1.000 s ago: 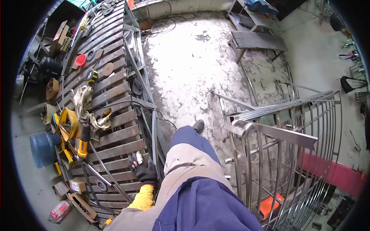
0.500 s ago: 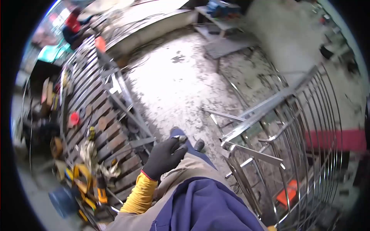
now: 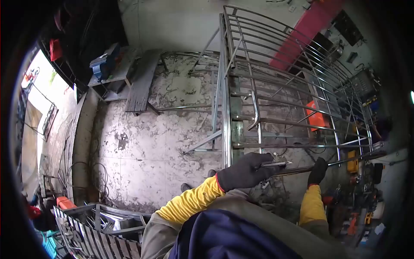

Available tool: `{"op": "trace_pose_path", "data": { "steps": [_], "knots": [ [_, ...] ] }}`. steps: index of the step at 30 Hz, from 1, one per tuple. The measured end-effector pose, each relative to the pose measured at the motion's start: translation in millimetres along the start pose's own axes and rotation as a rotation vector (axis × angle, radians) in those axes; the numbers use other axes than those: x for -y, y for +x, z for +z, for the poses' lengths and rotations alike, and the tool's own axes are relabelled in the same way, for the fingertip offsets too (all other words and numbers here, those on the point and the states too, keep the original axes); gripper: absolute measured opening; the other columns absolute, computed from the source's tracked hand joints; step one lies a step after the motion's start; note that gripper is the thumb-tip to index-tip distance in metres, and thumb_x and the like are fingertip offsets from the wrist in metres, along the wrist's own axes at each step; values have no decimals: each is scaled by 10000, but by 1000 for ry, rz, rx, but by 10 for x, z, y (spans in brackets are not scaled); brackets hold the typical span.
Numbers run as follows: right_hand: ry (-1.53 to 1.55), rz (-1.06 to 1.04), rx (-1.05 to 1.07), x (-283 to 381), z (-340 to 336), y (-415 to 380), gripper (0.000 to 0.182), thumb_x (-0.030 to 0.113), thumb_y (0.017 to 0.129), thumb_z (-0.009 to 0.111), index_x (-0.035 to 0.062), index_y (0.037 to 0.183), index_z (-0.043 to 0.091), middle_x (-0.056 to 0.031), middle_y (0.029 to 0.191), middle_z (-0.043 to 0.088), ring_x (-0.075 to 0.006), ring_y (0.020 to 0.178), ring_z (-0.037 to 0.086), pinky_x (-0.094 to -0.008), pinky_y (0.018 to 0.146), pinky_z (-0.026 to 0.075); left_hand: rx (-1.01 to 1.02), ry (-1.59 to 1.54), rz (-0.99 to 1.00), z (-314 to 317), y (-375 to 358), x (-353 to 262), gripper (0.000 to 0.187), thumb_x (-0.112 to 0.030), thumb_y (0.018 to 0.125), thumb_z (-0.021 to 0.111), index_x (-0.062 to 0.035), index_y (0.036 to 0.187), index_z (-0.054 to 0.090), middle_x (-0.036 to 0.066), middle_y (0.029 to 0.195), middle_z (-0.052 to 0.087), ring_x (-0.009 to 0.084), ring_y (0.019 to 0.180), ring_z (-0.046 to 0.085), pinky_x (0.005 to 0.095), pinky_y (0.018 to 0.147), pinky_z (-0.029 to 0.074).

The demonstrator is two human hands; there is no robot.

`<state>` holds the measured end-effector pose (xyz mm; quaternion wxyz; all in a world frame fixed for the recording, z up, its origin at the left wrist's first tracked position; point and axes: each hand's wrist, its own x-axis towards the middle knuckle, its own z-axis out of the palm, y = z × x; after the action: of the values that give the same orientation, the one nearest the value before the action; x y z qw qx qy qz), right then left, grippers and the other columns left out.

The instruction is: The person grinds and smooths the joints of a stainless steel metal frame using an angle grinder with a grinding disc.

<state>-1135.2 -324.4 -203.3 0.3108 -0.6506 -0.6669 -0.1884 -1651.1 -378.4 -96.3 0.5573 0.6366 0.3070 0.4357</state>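
My left hand (image 3: 245, 172), in a dark glove with a yellow sleeve, is closed on a slim metal piece (image 3: 279, 164) with a pointed tip. Its exact kind cannot be made out. Farther right, my right hand (image 3: 318, 172), gloved the same way, is closed over the near metal tube (image 3: 340, 162) of a large shiny frame. The frame's many parallel bars (image 3: 284, 102) stretch away from me. A thick upright rail (image 3: 227, 142) runs along its left side, near my left hand.
An orange box (image 3: 317, 115) shows behind the bars. A blue vise (image 3: 100, 69) stands on a bench, with a dark plank bench (image 3: 144, 82) beside it. A slatted metal table (image 3: 97, 235) is at lower left. Power tools (image 3: 353, 162) and other gear crowd the right.
My view has swung right, bringing the barred frame in front of me. My left hand is now beside it with the slim metal piece, and my right hand has come into view on the tube.
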Motion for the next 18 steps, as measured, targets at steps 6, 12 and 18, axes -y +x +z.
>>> {"op": "trace_pose_path", "data": {
  "steps": [6, 12, 18],
  "knots": [
    [344, 258, -229, 1, 401, -205, 290, 91, 1076, 531, -18, 1302, 677, -150, 1378, 638, -278, 1240, 602, -377, 1089, 479, 167, -79, 78, -181, 61, -197, 248, -163, 966, 760, -6, 1149, 701, 123, 872, 702, 220, 798, 685, 382, 737, 542],
    [8, 557, -387, 1444, -136, -409, 343, 208, 1029, 649, 37, 1326, 650, -205, 1405, 624, -374, 1331, 573, -435, 1145, 428, 354, 159, 389, -357, 48, 262, 457, 61, 1000, 674, -3, 1412, 486, 164, 1134, 727, 234, 1015, 751, 345, 824, 610],
    [95, 996, -330, 2977, 19, -1843, 421, 287, 1025, 652, 40, 1366, 631, -210, 1404, 627, -384, 1317, 593, -440, 1110, 469, 674, -217, -82, -621, 296, 239, 344, 45, 978, 695, -31, 1306, 623, 124, 1133, 746, 188, 985, 737, 329, 799, 595]
  ]
}}
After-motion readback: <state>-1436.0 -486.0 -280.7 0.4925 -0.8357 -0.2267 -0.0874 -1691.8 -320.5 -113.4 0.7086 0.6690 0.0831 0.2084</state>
